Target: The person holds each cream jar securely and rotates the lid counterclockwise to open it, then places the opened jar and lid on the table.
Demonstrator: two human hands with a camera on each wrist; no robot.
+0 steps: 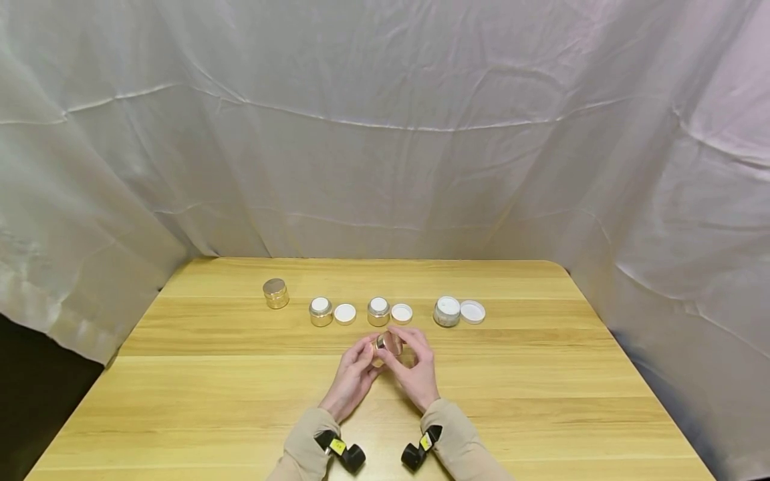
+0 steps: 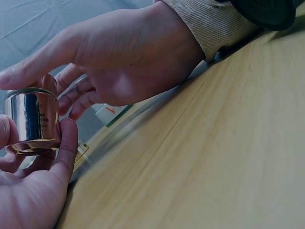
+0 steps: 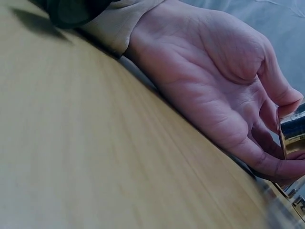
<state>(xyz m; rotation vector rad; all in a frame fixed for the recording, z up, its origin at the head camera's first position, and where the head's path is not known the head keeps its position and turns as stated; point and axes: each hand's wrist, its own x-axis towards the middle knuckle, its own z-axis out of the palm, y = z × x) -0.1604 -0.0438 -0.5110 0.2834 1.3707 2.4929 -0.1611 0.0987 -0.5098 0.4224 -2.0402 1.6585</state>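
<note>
A small shiny gold cosmetic jar (image 1: 379, 361) is between both hands, above the near middle of the table. My left hand (image 1: 351, 382) grips its body, thumb on the near side and fingers round it. In the left wrist view, dark print shows on the mirror-like side of the jar (image 2: 29, 119). My right hand (image 1: 420, 375) reaches over the top and pinches the rose-gold lid (image 1: 394, 343) between thumb and fingers. The right wrist view shows my left hand (image 3: 224, 81) with only part of the jar (image 3: 293, 128) at the frame's edge.
Behind the hands stand three uncovered jars with white tops: left (image 1: 321, 312), middle (image 1: 379, 312) and right (image 1: 447, 312). Beside each lies a round white disc, the leftmost disc (image 1: 345, 314) among them. A closed gold jar (image 1: 276, 294) stands farther left. Grey curtains (image 1: 385, 167) surround the wooden table (image 1: 228, 387).
</note>
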